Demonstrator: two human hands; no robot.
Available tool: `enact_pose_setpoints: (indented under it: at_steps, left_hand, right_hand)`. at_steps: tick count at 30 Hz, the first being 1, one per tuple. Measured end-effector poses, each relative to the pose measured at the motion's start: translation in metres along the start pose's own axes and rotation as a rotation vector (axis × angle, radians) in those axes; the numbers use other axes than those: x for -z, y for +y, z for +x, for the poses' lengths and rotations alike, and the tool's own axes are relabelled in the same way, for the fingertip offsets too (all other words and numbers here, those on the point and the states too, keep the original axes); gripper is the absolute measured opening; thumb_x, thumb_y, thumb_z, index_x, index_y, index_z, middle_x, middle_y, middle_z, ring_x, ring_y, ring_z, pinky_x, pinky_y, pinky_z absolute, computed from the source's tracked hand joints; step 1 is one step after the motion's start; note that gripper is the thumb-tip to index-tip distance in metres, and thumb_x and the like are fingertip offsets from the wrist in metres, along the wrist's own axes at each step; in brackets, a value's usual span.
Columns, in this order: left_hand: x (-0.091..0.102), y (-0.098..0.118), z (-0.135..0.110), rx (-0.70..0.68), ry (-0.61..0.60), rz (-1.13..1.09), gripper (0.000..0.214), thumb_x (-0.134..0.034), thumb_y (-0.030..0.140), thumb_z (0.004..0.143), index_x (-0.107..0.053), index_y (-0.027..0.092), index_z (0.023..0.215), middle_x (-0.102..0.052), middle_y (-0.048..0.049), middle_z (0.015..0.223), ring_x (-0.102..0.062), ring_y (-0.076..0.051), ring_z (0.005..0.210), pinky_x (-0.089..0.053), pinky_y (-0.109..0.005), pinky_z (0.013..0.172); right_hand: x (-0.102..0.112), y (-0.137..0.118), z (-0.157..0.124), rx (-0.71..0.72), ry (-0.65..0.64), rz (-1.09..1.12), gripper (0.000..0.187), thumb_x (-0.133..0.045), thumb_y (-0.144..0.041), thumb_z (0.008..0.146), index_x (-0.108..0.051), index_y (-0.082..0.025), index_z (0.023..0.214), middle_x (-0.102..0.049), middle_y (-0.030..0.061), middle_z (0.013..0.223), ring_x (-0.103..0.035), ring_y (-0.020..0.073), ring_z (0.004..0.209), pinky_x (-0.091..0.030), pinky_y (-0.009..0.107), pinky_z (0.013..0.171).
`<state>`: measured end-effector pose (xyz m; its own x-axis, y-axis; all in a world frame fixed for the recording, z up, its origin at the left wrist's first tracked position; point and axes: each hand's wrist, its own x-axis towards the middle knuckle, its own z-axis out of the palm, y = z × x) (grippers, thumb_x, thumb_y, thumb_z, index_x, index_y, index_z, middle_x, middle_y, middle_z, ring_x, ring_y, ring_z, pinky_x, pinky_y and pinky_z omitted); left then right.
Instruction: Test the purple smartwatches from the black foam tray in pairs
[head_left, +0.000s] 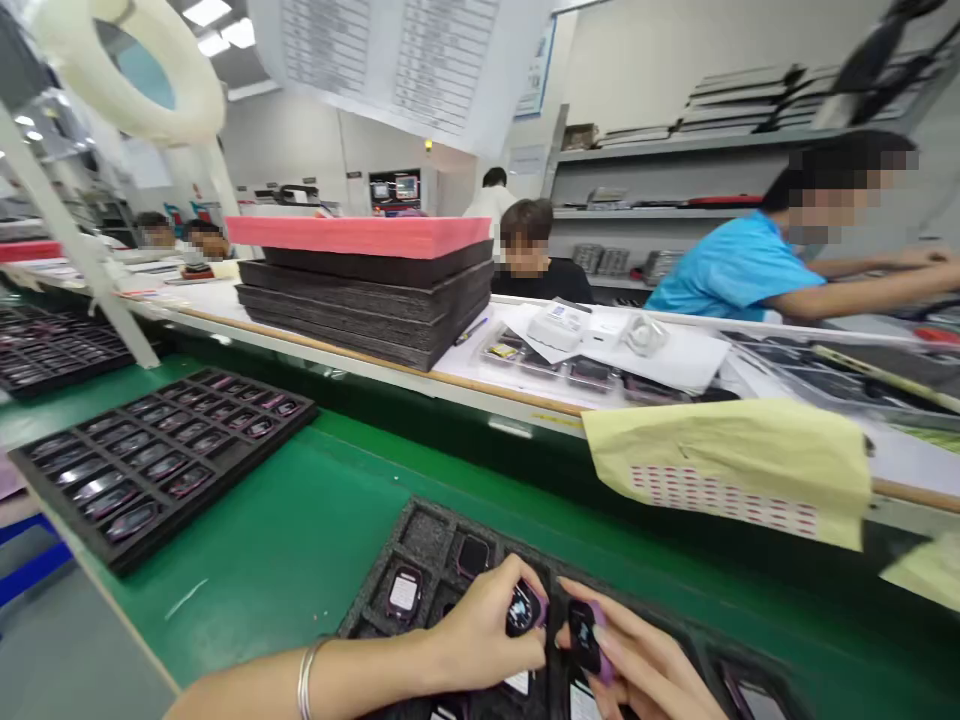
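One watch with a lit dial (521, 610) sat between the curled, gripping left fingers (523, 572); just beside them, the right fingers (628, 622) pinched a purple-cased watch (583, 632) at its edges. Below both sets of fingers lay a dark foam tray (424, 532), and the green surface (352, 475) spread beyond their tips.

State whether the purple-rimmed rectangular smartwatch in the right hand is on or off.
On: the purple-rimmed rectangular smartwatch in the right hand shows a bright image on its black screen.
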<state>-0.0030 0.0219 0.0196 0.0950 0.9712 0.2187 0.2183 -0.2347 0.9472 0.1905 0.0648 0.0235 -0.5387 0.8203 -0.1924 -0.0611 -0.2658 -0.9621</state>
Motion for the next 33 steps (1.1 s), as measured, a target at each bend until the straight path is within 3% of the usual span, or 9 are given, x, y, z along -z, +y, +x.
enact_pose_setpoints:
  at_steps: [7, 13, 26, 29, 33]
  left_hand:
    - [0.0001, 0.0027, -0.0076, 0.014, -0.092, 0.051, 0.021, -0.053, 0.009, 0.070, -0.048, 0.018, 0.088, -0.053, 0.0004, 0.083, -0.049, -0.015, 0.078, -0.037, -0.025, 0.072]
    - [0.0012, 0.0058, -0.0096, 0.014, -0.079, 0.079, 0.020, -0.049, 0.010, 0.073, -0.047, 0.019, 0.090, -0.053, -0.0002, 0.085, -0.051, -0.016, 0.081, -0.038, -0.026, 0.075]
    - [0.0014, 0.0048, -0.0092, 0.013, -0.065, 0.138, 0.020, -0.051, 0.012, 0.072, -0.047, 0.019, 0.090, -0.056, -0.0007, 0.086, -0.053, -0.017, 0.082, -0.040, -0.027, 0.076]
    - [0.0015, 0.0042, -0.0090, -0.018, -0.039, 0.126, 0.022, -0.050, 0.013, 0.075, -0.048, 0.019, 0.095, -0.056, -0.0027, 0.092, -0.053, -0.018, 0.089, -0.040, -0.029, 0.082]
    - [0.0021, 0.0043, -0.0093, -0.016, -0.042, 0.132, 0.021, -0.048, 0.009, 0.073, -0.047, 0.019, 0.092, -0.055, -0.0013, 0.087, -0.052, -0.017, 0.083, -0.040, -0.028, 0.078]
  right_hand:
    - [0.0026, -0.0017, -0.0019, -0.010, -0.117, 0.049, 0.056, -0.072, -0.043, 0.078, -0.058, -0.018, 0.126, -0.065, 0.0108, 0.090, -0.050, 0.0111, 0.051, -0.043, 0.022, 0.043]
    - [-0.0016, -0.0037, -0.0062, -0.005, -0.097, 0.064, 0.048, -0.071, -0.040, 0.080, -0.060, -0.017, 0.121, -0.063, 0.0077, 0.082, -0.051, 0.0115, 0.052, -0.043, 0.021, 0.043]
    - [-0.0015, -0.0064, -0.0078, 0.002, -0.123, 0.074, 0.049, -0.068, -0.041, 0.082, -0.059, -0.016, 0.123, -0.064, 0.0105, 0.088, -0.049, 0.0096, 0.050, -0.044, 0.021, 0.042]
    - [-0.0020, -0.0061, -0.0078, 0.014, -0.133, 0.062, 0.049, -0.070, -0.040, 0.081, -0.059, -0.017, 0.123, -0.062, 0.0074, 0.081, -0.048, 0.0102, 0.050, -0.045, 0.022, 0.043]
    - [-0.0034, -0.0072, -0.0095, 0.029, -0.127, 0.073, 0.046, -0.070, -0.039, 0.081, -0.062, -0.017, 0.120, -0.060, 0.0063, 0.078, -0.047, 0.0100, 0.050, -0.043, 0.020, 0.041]
